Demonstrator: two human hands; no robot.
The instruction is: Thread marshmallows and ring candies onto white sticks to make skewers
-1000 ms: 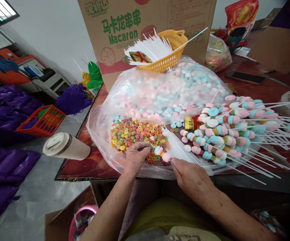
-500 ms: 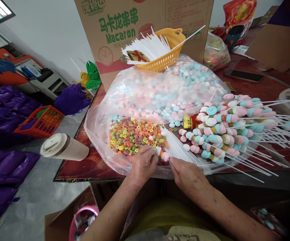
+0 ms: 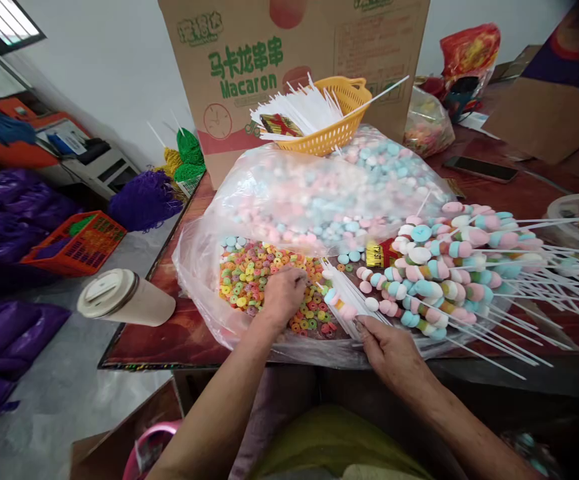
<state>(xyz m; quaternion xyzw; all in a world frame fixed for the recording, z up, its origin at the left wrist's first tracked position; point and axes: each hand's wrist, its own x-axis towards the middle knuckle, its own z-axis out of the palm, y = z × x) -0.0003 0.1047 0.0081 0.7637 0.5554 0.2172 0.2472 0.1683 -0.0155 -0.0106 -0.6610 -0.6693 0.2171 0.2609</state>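
Note:
My right hand point(image 3: 390, 348) pinches a candy skewer point(image 3: 342, 305) near its loaded end, which carries pink, blue and white pieces and points up and left. Over a heap of small coloured ring candies point(image 3: 249, 277), my left hand point(image 3: 284, 293) has its fingers curled together; whatever is between them is hidden. Between the hands lies a bundle of white sticks point(image 3: 352, 287). To the right, a pile of finished candy skewers point(image 3: 434, 267) rests with its bare stick ends pointing right. Behind the rings, a clear plastic bag point(image 3: 279, 180) holds many pink, blue and white candies.
A yellow basket point(image 3: 319, 137) of white sticks sits behind the bag, before a large cardboard box point(image 3: 309, 40). A lidded cup point(image 3: 144, 300) stands at the table's left edge. A phone point(image 3: 482, 168) lies at the back right. Purple packages point(image 3: 9, 340) are at left.
My left hand has left the skewer and moved up onto the ring candies. My right hand has shifted right and slightly down with the skewer.

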